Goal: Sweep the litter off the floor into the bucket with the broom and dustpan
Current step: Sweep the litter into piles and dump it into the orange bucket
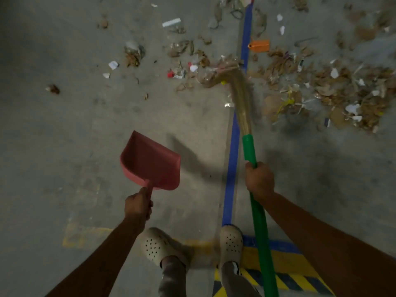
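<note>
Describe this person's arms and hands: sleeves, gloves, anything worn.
The left hand and right hand are bare: no gloves, no rings or watch visible. The left forearm and right forearm are bare too; no sleeve shows within the frame.

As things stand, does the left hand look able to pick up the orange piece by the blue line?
Probably not: the left hand grips the dustpan handle, and the orange piece lies well ahead, beyond the broom.

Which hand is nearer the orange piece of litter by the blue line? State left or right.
Right. The right hand, gripping the green broom handle, is directly behind the orange litter. The left hand, holding the red dustpan, is farther back and off to the left.
</note>
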